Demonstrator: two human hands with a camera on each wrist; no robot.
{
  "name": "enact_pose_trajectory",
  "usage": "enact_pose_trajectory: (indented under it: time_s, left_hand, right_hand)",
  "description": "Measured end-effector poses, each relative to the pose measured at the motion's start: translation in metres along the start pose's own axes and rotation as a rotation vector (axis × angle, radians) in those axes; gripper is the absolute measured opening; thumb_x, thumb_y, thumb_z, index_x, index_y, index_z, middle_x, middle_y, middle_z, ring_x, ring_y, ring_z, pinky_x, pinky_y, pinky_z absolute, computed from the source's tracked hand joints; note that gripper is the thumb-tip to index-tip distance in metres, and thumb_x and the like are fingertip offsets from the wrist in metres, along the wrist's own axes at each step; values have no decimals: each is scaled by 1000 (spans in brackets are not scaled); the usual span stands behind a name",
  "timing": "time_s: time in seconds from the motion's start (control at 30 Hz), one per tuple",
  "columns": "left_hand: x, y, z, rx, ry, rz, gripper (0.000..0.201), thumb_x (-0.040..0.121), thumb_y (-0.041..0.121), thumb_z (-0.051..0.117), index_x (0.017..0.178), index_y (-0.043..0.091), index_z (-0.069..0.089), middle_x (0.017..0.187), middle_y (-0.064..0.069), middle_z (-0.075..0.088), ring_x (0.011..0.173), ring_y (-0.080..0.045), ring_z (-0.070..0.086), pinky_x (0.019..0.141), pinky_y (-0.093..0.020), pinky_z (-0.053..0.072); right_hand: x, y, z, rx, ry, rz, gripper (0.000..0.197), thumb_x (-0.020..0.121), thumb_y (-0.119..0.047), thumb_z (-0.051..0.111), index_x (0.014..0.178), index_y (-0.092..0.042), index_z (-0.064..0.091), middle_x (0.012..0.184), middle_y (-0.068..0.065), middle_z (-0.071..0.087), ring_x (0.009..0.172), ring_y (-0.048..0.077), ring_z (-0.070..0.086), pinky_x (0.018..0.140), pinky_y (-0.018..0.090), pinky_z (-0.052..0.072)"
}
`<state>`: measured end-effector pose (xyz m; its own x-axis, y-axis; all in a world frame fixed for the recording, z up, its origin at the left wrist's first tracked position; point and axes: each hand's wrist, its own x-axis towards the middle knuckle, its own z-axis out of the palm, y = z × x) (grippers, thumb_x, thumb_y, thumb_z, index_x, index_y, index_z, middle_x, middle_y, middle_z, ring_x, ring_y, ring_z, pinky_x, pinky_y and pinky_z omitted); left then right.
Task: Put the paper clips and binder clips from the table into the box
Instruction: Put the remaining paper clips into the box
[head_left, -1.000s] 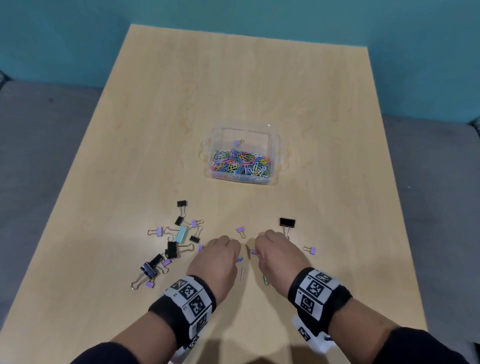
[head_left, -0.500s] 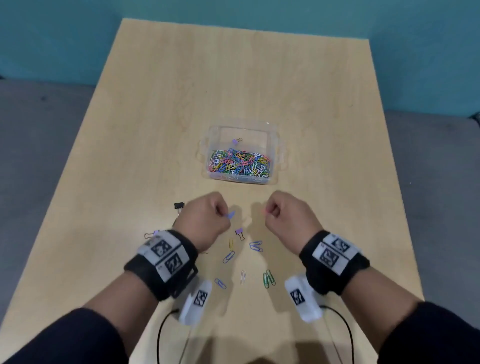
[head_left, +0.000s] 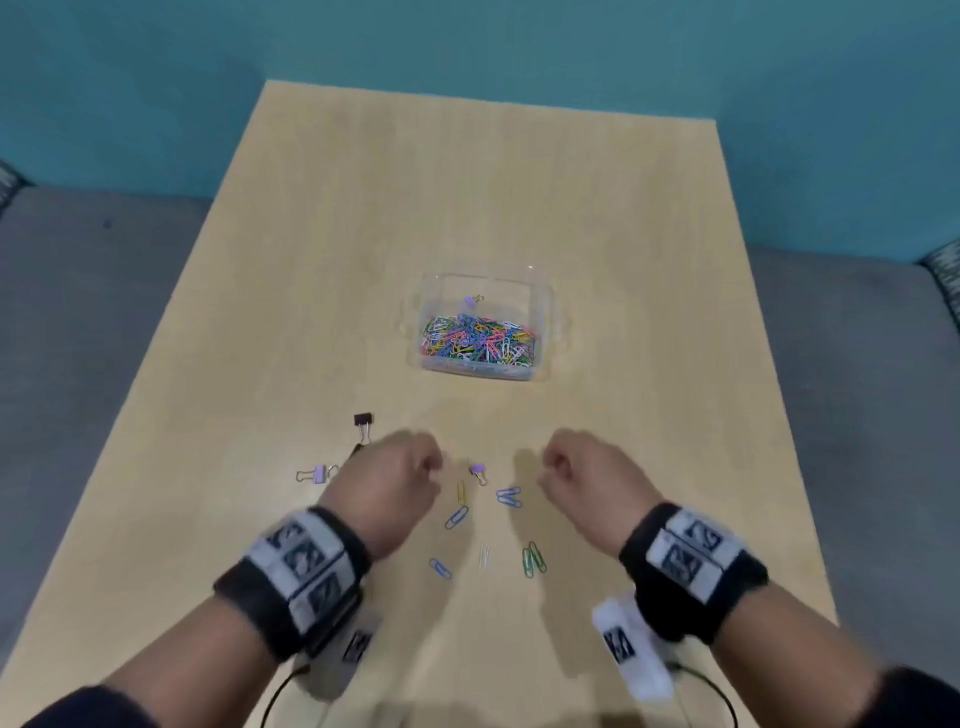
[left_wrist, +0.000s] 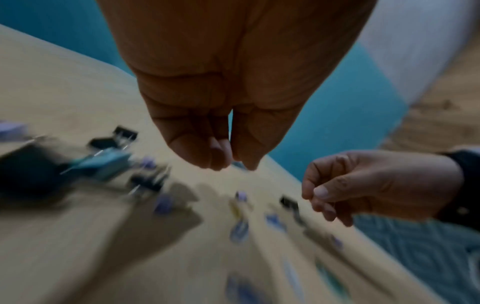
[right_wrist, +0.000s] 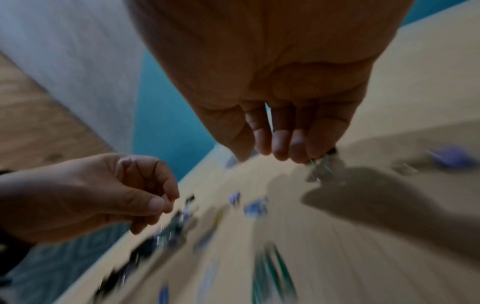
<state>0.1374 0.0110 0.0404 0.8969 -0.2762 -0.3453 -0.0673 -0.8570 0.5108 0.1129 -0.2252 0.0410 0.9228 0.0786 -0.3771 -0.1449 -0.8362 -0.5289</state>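
A clear plastic box (head_left: 546, 312) with a heap of coloured paper clips (head_left: 478, 340) stands mid-table. Nearer me lie several loose paper clips (head_left: 457, 517) and a small purple binder clip (head_left: 478, 470). My left hand (head_left: 434, 460) hovers above them with thumb and fingers pinched (left_wrist: 231, 162) on a small bluish clip that barely shows. My right hand (head_left: 550, 462) hovers opposite, its thumb pressed to the forefinger (left_wrist: 319, 195). What it pinches is hidden. A black binder clip (left_wrist: 288, 202) lies on the table beneath the right hand.
Left of my left hand lie a black binder clip (head_left: 363, 423) and a purple binder clip (head_left: 317, 474), with more binder clips (left_wrist: 103, 162) under that wrist. The wooden table (head_left: 467, 182) ends at a teal wall, with grey floor on both sides.
A second ago both hands were down among the clips. They have risen with fingers pinched and now sit slightly nearer me than half a second ago.
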Motion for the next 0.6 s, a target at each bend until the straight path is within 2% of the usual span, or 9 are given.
enact_pose_trajectory:
  time_s: [0.07,0.1,0.2,0.3,0.4,0.5,0.6]
  left_hand:
    - [-31,-14,23,61,-164,5,10,81,26,56,82,34,49,85,14,51,78,-11,53,65,-24,36]
    - [-43,-20,32,73,-201,22,11,81,28,57,85,34,48,85,15,48,78,-10,51,65,-22,35]
    - [-56,-24,50,120,-226,103,22,83,26,57,104,28,53,98,11,48,89,-11,50,75,-24,41]
    - [-57,-14,62,160,-222,115,15,86,21,51,101,23,52,100,6,49,93,-16,49,78,-29,44]
    - [-55,-11,72,191,-214,93,4,89,18,45,88,19,48,92,3,48,84,-20,48,73,-36,46]
    - [-51,-9,73,185,-178,69,6,91,17,44,85,17,46,88,0,47,77,-23,48,69,-38,45]
    - [-46,-2,69,155,-112,34,5,93,21,44,90,19,41,90,0,45,76,-25,49,68,-38,45]
  right_hand:
    - [-31,11,24,-112,-136,67,14,81,-35,56,83,-24,47,83,-5,51,76,20,51,65,33,40]
    - [-44,13,34,-144,-168,96,19,82,-41,56,84,-24,46,84,-7,48,77,18,49,65,32,38]
    - [-62,8,50,-162,-123,112,29,86,-52,54,88,-26,40,88,-9,40,83,16,40,67,28,31]
    - [-61,-2,59,-221,-74,86,22,91,-40,52,100,-22,43,102,-4,45,97,20,44,71,28,29]
    - [-58,-4,69,-214,-65,49,7,94,-22,46,93,-23,39,100,-2,42,93,21,41,69,29,29]
    - [-52,-2,75,-219,-63,1,19,90,-8,43,87,-25,34,91,-5,33,86,19,33,65,29,28]
    - [-44,0,73,-237,-77,-71,18,88,-5,47,91,-22,43,95,-4,39,91,20,38,66,30,30]
